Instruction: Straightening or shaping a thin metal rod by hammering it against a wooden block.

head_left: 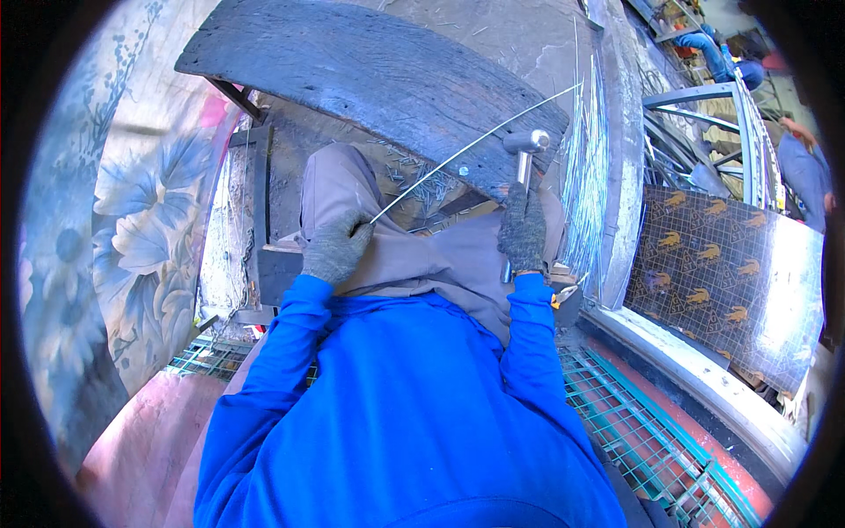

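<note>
My left hand, in a grey knit glove, is closed on one end of a thin metal rod. The rod bows up and to the right, its far end over the right part of a dark wooden bench. My right hand, gloved alike, grips the handle of a hammer whose metal head points up above the bench's near right edge. A small round shiny spot shows on the bench near the rod. Both hands are over my lap.
Short cut metal pieces lie scattered on the floor under the bench. A bundle of long thin rods stands at the right. Beyond are a patterned board and a metal frame; people are at the far right. A flowered cloth hangs at left.
</note>
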`<action>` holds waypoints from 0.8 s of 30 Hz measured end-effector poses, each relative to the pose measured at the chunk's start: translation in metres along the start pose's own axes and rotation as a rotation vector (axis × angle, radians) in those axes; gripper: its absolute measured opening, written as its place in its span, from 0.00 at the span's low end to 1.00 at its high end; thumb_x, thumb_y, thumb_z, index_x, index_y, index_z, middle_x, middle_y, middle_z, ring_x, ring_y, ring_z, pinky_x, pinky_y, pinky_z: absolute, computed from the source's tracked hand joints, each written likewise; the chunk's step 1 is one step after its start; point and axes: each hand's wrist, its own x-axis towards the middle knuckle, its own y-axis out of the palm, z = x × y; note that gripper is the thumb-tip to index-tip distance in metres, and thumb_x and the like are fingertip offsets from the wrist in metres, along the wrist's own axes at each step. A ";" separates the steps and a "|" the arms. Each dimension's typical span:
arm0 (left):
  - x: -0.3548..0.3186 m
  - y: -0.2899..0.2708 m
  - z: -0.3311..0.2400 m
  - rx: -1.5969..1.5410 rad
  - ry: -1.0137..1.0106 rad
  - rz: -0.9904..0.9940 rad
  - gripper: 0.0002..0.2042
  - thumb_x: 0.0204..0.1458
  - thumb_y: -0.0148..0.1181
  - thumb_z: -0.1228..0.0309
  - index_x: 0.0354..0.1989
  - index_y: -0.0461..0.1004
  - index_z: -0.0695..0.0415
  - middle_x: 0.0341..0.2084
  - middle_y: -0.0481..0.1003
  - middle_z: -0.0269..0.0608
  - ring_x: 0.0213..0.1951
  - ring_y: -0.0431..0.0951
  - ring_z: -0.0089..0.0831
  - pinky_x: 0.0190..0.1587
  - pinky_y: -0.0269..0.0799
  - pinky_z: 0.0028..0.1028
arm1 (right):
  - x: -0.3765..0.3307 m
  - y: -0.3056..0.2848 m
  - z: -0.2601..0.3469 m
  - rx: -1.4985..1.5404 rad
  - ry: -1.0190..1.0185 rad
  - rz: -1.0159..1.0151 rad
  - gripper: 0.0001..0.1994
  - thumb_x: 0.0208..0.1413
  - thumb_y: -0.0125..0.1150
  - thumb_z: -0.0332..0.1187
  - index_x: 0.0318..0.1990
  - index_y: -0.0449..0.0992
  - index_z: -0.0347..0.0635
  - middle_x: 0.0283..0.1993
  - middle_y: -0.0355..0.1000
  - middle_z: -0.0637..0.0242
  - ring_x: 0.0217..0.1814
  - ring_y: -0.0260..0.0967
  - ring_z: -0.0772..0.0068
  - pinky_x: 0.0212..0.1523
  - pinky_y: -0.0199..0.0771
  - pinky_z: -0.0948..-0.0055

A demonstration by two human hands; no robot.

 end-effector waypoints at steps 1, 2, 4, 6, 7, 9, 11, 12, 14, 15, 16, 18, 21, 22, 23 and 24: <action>-0.001 0.002 0.004 -0.009 -0.002 -0.011 0.13 0.58 0.53 0.60 0.44 0.76 0.55 0.38 0.78 0.53 0.43 0.78 0.51 0.47 0.71 0.41 | -0.001 -0.003 0.014 0.004 -0.004 0.005 0.27 0.54 0.54 0.23 0.63 0.62 0.41 0.56 0.66 0.44 0.48 0.72 0.43 0.44 0.76 0.53; -0.003 0.006 0.009 -0.006 -0.007 -0.016 0.13 0.58 0.53 0.60 0.44 0.76 0.55 0.38 0.78 0.53 0.43 0.78 0.51 0.47 0.71 0.41 | -0.001 -0.010 0.027 -0.030 0.036 0.047 0.26 0.55 0.54 0.23 0.63 0.62 0.41 0.57 0.66 0.45 0.48 0.72 0.44 0.43 0.76 0.54; -0.002 0.016 0.010 0.089 0.004 -0.164 0.10 0.57 0.57 0.67 0.41 0.77 0.59 0.34 0.79 0.51 0.38 0.80 0.46 0.43 0.73 0.37 | -0.002 -0.016 0.035 -0.068 0.075 0.082 0.25 0.57 0.53 0.23 0.63 0.63 0.42 0.58 0.66 0.46 0.47 0.73 0.45 0.43 0.76 0.54; 0.001 0.019 0.009 0.082 -0.013 -0.164 0.10 0.56 0.57 0.67 0.41 0.77 0.59 0.34 0.79 0.51 0.38 0.80 0.46 0.43 0.73 0.37 | -0.003 -0.015 0.028 -0.406 -0.269 -0.041 0.22 0.61 0.51 0.25 0.63 0.63 0.43 0.59 0.67 0.49 0.45 0.75 0.49 0.41 0.77 0.55; 0.002 0.020 0.009 0.076 -0.038 -0.165 0.10 0.56 0.57 0.67 0.41 0.77 0.59 0.34 0.79 0.52 0.39 0.80 0.46 0.43 0.73 0.37 | -0.004 -0.016 0.042 -0.406 -0.273 -0.037 0.22 0.61 0.51 0.25 0.63 0.63 0.43 0.59 0.67 0.49 0.45 0.75 0.49 0.41 0.77 0.55; 0.003 0.020 0.012 0.077 -0.009 -0.160 0.10 0.56 0.57 0.67 0.41 0.77 0.59 0.35 0.79 0.52 0.39 0.80 0.47 0.43 0.73 0.38 | -0.008 -0.016 0.071 -0.008 -0.189 -0.223 0.17 0.65 0.50 0.41 0.53 0.71 0.39 0.41 0.71 0.48 0.38 0.72 0.57 0.33 0.71 0.55; 0.003 0.020 0.014 0.081 0.024 -0.152 0.10 0.56 0.57 0.67 0.41 0.76 0.60 0.35 0.79 0.52 0.39 0.79 0.47 0.44 0.73 0.38 | -0.007 -0.021 0.080 -0.261 -0.398 -0.303 0.16 0.65 0.51 0.38 0.54 0.70 0.38 0.43 0.72 0.48 0.39 0.73 0.56 0.34 0.72 0.55; 0.002 0.021 0.009 0.082 0.011 -0.165 0.10 0.56 0.57 0.67 0.40 0.76 0.60 0.35 0.79 0.52 0.39 0.79 0.48 0.43 0.72 0.38 | -0.008 -0.026 0.084 -0.523 -0.598 -0.385 0.16 0.64 0.52 0.34 0.56 0.69 0.38 0.46 0.72 0.48 0.41 0.74 0.54 0.35 0.73 0.55; 0.000 0.021 0.009 0.085 -0.007 -0.181 0.09 0.56 0.57 0.67 0.40 0.76 0.60 0.34 0.79 0.52 0.39 0.79 0.48 0.43 0.72 0.38 | -0.011 -0.027 0.115 -0.263 -0.282 -0.279 0.19 0.65 0.51 0.39 0.59 0.66 0.39 0.44 0.72 0.43 0.42 0.73 0.47 0.35 0.73 0.52; 0.000 0.021 0.009 0.094 0.005 -0.177 0.09 0.56 0.57 0.67 0.40 0.76 0.60 0.34 0.79 0.52 0.39 0.79 0.48 0.43 0.72 0.39 | -0.011 -0.028 0.123 -0.005 0.030 -0.171 0.23 0.65 0.50 0.44 0.61 0.64 0.39 0.43 0.73 0.37 0.44 0.73 0.39 0.35 0.72 0.49; -0.001 0.021 0.010 0.104 0.017 -0.174 0.09 0.56 0.56 0.67 0.39 0.76 0.60 0.34 0.78 0.52 0.39 0.79 0.48 0.43 0.72 0.39 | -0.008 -0.028 0.123 -0.005 0.031 -0.174 0.23 0.65 0.50 0.44 0.61 0.64 0.39 0.43 0.73 0.37 0.44 0.73 0.39 0.35 0.72 0.49; -0.002 0.022 0.007 0.100 -0.004 -0.173 0.09 0.56 0.56 0.67 0.39 0.76 0.59 0.34 0.78 0.52 0.39 0.79 0.48 0.43 0.72 0.39 | 0.002 -0.030 0.120 -0.109 0.188 0.078 0.23 0.64 0.52 0.43 0.62 0.64 0.40 0.43 0.73 0.38 0.41 0.74 0.38 0.35 0.72 0.48; -0.003 0.020 0.003 0.094 -0.020 -0.173 0.10 0.56 0.56 0.66 0.39 0.75 0.59 0.34 0.78 0.53 0.39 0.79 0.48 0.44 0.72 0.39 | 0.003 -0.034 0.099 -0.545 -0.514 -0.166 0.22 0.65 0.52 0.40 0.61 0.63 0.38 0.48 0.72 0.39 0.42 0.73 0.38 0.38 0.73 0.49; -0.003 0.020 0.003 0.091 -0.019 -0.172 0.10 0.56 0.56 0.66 0.39 0.75 0.59 0.35 0.79 0.53 0.39 0.79 0.48 0.44 0.72 0.39 | 0.002 -0.032 0.104 -0.547 -0.515 -0.166 0.22 0.65 0.52 0.40 0.61 0.63 0.38 0.48 0.72 0.39 0.42 0.73 0.38 0.38 0.73 0.49; -0.003 0.020 0.003 0.090 -0.018 -0.172 0.10 0.56 0.56 0.66 0.39 0.75 0.59 0.35 0.79 0.53 0.39 0.79 0.48 0.44 0.72 0.39 | 0.000 -0.027 0.109 -0.287 -0.273 -0.158 0.22 0.65 0.51 0.39 0.61 0.63 0.38 0.50 0.70 0.39 0.44 0.73 0.38 0.39 0.74 0.49; -0.004 0.020 0.002 0.090 -0.034 -0.177 0.10 0.56 0.56 0.66 0.39 0.75 0.59 0.35 0.78 0.53 0.39 0.79 0.48 0.44 0.72 0.40 | -0.002 -0.027 0.117 -0.028 -0.031 -0.147 0.21 0.65 0.50 0.38 0.61 0.63 0.37 0.53 0.69 0.39 0.47 0.72 0.39 0.40 0.74 0.50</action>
